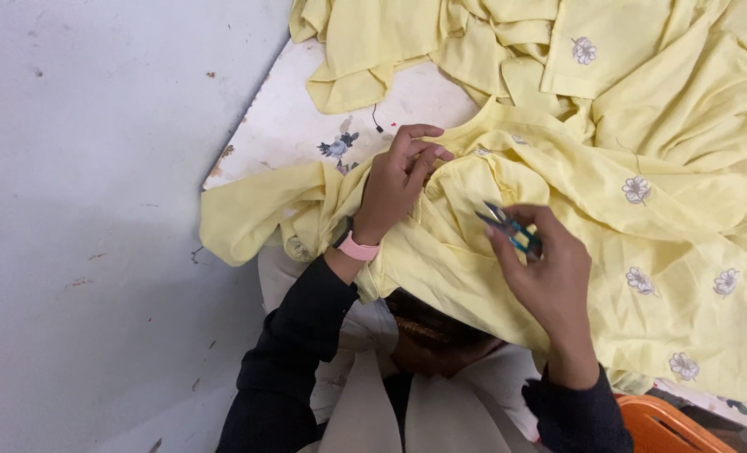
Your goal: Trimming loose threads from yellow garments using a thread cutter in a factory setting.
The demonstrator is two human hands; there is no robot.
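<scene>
The left hand pinches a fold of the pale yellow embroidered garment, which is draped over the floral-printed surface and the lap. The right hand, fingers closed, grips small blue thread snips just above the cloth. More yellow fabric is heaped behind, and an orange crate sits at the lower right.

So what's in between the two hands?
Only yellow fabric. In the head view, the left hand pinches a fold of it, the right hand holds small thread snips, and a rumpled stretch of that cloth fills the gap.

no packages, labels, signs or screens show anywhere in this view.
</scene>
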